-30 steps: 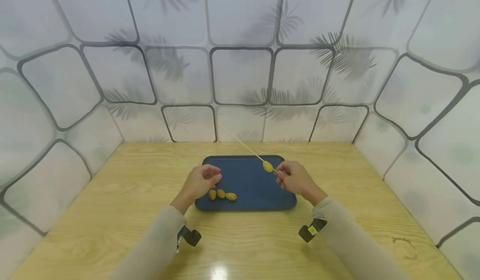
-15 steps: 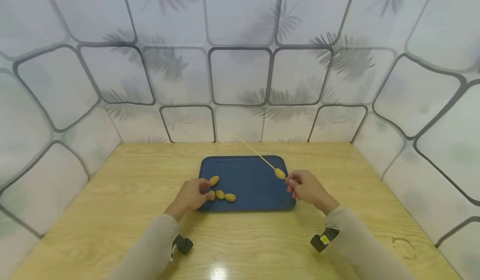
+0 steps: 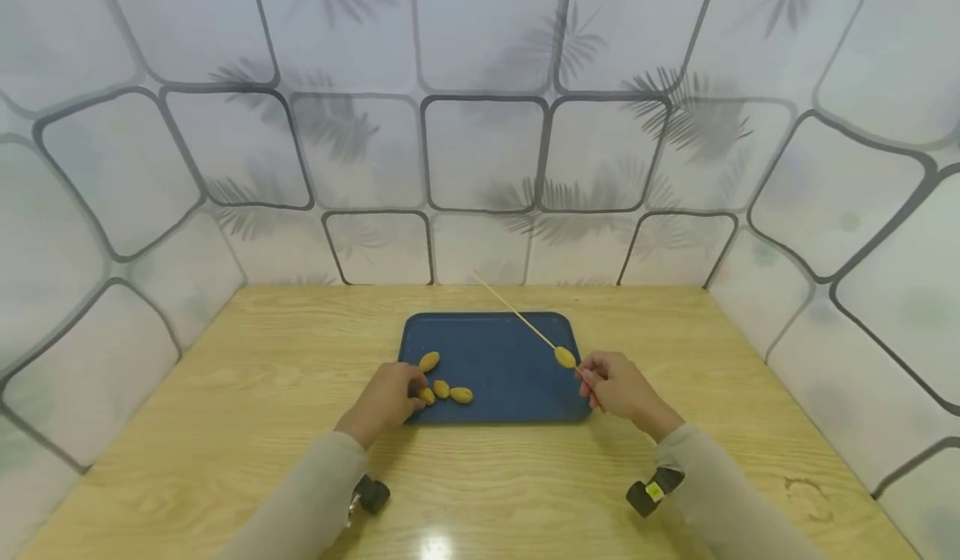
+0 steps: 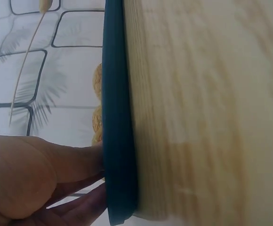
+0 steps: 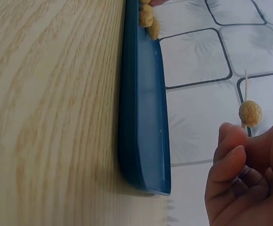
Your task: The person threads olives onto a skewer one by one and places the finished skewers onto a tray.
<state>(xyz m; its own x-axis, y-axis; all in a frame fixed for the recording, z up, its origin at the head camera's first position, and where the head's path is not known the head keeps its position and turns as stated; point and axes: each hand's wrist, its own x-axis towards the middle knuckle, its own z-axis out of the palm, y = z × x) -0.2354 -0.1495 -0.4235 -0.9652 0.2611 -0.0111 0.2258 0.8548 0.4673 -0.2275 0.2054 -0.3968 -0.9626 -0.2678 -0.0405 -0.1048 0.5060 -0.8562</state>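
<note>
A thin wooden skewer is pinched near its lower end by my right hand and slants up to the left. One golden-brown, wrinkled oval ball is threaded on it, just beyond the fingertips. My left hand is at the left front corner of the blue tray, with thumb and fingers around another golden-brown ball. Two similar balls lie in a row to its right, and one more ball rests farther back. In the left wrist view the tray wall hides the fingertips.
The tray stands on a light wood-grain table. Behind and at both sides rise pale walls with a stone-outline and leaf pattern. Each sleeved wrist carries a small black camera.
My left hand set one ball down at the tray's back left, then moved to the ball in front. My right hand moved right and toward me with the skewer.
</note>
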